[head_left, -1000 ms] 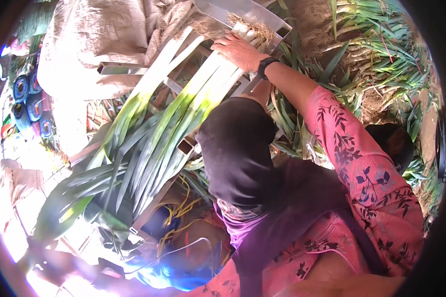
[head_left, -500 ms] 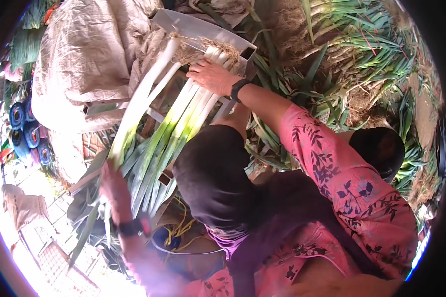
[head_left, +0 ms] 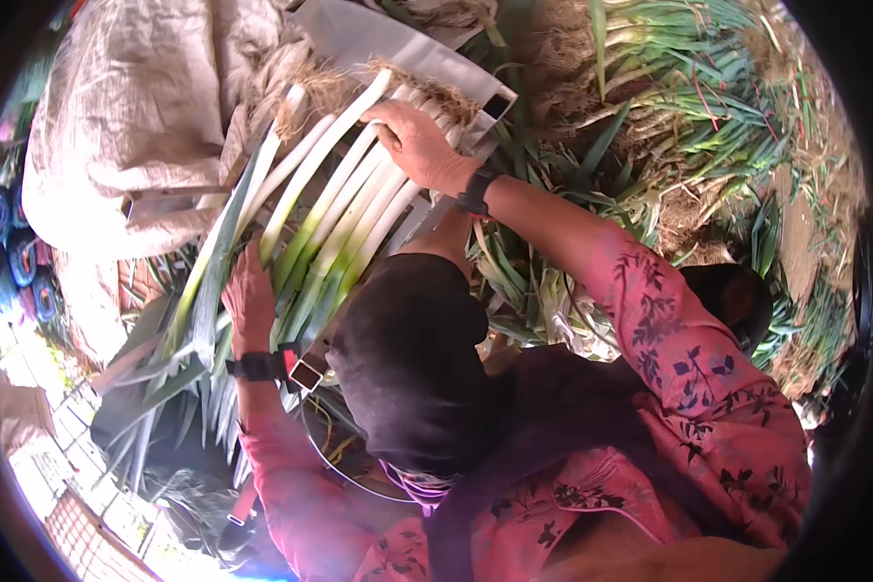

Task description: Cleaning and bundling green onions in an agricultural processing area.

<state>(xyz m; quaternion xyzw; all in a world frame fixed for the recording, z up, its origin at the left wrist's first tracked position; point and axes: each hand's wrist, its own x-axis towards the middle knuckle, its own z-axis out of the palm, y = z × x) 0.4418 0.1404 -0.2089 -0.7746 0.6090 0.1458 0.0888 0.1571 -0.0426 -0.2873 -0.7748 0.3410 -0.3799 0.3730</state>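
Several leeks (head_left: 344, 184) lie slantwise side by side, white shanks and roots at the far end, green leaves toward the near left. My left hand (head_left: 250, 299) is closed on the leeks along the left side of the row, where the shanks turn green. Across the white shanks near the roots, my right hand (head_left: 422, 147) curls its fingers and thumb over the leeks. Part of what each hand grips is hidden under the fingers. A grey metal trough (head_left: 398, 44) stands behind the root ends.
A large pale sack (head_left: 126, 126) bulges at the far left, with blue rolls (head_left: 15, 247) beyond it. Piled leeks with green tops (head_left: 694, 73) cover the ground at the far right. My dark-covered knee (head_left: 407, 359) sits close to a square metal tube end (head_left: 306, 374).
My left hand has moved up and right along the leaves toward the shanks. Leeks on the left side have shifted and spread. My right hand stays near the roots, its fingers now more curled.
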